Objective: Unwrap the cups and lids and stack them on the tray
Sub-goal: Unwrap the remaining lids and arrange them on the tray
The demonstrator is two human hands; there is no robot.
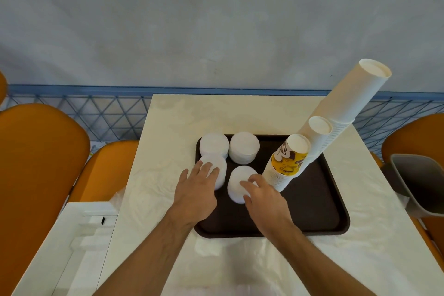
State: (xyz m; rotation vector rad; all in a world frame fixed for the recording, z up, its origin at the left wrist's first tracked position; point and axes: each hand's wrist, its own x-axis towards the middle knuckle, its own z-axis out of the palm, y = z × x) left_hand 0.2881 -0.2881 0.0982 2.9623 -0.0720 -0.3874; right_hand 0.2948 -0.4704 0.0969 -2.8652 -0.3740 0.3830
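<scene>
Lids, white and round, sit in four squat stacks on the left half of a dark brown tray (319,211) with a raised rim and rounded corners: a far-left stack (213,145), a far-right stack (244,147), a near-left stack (217,173) and a near-right stack (240,182). The left hand (195,193) lies with straight fingers flat on the near-left stack; the right hand (264,198) curls its fingers over the near-right stack, thumb at its side. At about two o'clock from the lids rise three columns of nested paper cups: a short yellow-printed stack (287,163), a middle white stack (317,137) and a tall white stack (348,103). The tray's near-right area lies bare. Crinkled clear wrap (230,255) on the pale table (374,247) at six o'clock is hard to make out. Orange chairs (36,175) flank the table; a grey bin (418,182) at three o'clock is cut off.
</scene>
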